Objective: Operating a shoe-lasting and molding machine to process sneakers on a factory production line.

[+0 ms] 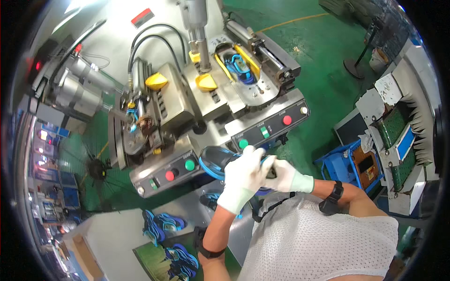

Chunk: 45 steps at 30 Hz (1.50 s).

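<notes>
A black shoe with blue edging [216, 159] is held in front of me, just at the near edge of the machine's control panels. Wrapped over its middle is my left hand [243, 174], in a white glove with a pale green cuff. My right hand [284, 176], gloved the same way, is closed at the shoe's near end; its fingertips are partly hidden. Both hands are close together. Below my left wrist another black and blue shoe [209, 200] lies on a metal surface. A blue shoe [240, 68] sits between yellow pads in the machine's right station.
The metal press [206, 100] fills the space ahead, with green buttons [243, 144] and red buttons [287, 120] on its front. Several blue shoes [171, 222] lie on a table at lower left. A blue crate [335, 168] stands at right, near a floor stand [354, 68].
</notes>
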### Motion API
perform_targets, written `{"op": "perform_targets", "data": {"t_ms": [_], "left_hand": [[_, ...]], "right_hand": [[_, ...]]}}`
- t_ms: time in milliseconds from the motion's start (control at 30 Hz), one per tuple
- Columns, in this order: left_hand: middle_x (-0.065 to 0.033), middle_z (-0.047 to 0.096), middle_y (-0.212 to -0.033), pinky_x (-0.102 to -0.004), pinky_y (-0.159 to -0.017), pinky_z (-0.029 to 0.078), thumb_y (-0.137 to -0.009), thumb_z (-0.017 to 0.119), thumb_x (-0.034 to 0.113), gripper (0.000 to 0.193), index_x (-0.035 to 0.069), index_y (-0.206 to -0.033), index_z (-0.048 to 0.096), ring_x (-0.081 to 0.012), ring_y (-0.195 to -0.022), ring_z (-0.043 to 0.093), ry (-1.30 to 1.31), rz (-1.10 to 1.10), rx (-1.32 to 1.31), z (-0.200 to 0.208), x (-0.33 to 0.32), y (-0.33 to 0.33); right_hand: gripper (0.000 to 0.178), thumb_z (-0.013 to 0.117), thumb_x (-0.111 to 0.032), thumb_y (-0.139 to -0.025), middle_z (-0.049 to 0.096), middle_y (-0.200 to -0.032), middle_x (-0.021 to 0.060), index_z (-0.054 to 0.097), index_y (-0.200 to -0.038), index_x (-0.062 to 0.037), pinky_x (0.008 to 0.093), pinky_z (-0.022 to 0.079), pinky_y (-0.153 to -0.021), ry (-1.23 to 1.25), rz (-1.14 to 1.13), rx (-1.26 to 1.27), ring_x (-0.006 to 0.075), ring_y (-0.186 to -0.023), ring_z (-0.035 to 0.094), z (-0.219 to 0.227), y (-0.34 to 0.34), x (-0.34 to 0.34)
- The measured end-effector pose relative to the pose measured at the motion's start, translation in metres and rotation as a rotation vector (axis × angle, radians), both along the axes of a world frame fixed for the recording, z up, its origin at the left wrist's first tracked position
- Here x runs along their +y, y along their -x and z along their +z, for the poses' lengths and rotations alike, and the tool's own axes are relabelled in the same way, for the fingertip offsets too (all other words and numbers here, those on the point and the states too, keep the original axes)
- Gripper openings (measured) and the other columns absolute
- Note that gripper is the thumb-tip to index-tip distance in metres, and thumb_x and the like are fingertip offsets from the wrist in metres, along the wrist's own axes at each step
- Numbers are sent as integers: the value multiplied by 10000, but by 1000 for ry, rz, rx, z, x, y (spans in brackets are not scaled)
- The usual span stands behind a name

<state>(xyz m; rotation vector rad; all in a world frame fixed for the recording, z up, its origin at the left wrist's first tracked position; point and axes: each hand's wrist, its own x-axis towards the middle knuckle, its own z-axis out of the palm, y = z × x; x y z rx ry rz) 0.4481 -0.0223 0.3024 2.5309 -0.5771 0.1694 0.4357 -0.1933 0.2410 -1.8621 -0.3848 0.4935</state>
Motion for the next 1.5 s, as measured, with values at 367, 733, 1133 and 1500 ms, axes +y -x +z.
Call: {"op": "perform_targets", "data": {"t_ms": [367, 733, 1133, 1500], "left_hand": [[-276, 527, -1371, -429, -1106, 402, -1013, 561, 279, 509, -59, -1386, 484, -389, -1271, 531, 551, 501, -30, -70, -76, -317], [-322, 563, -1197, -498, -1010, 473, -889, 654, 148, 726, -92, -1461, 276, -475, -1149, 585, 320, 583, -101, -183, -60, -441], [-57, 550, -1289, -274, -1007, 414, -963, 562, 97, 613, -23, -1525, 350, -143, -1147, 526, 1213, 468, 459, -29, 38, -92], [-241, 461, -1434, -380, -1116, 377, -935, 559, 85, 596, -113, -1456, 350, -284, -1330, 483, 824, 1595, 274, -90, 13, 251]], "right_hand": [[605, 746, -230, -823, 673, -1083, 90, 535, -1303, 70, 269, 526, -713, -846, -632, 531, 130, -840, 650, -32, -55, -167], [831, 849, -364, -804, 621, -1304, 114, 455, -1430, 17, 395, 494, -1038, -837, -824, 381, 235, -1176, 624, -15, -65, -192], [465, 705, -186, -940, 679, -1103, 107, 500, -1282, 54, 335, 601, -798, -332, -261, 358, 180, -891, 685, 56, -308, -108], [409, 672, -321, -849, 651, -808, 324, 656, -842, 88, 497, 511, -694, 576, -225, -479, 445, -796, 685, -107, -497, 38]]}}
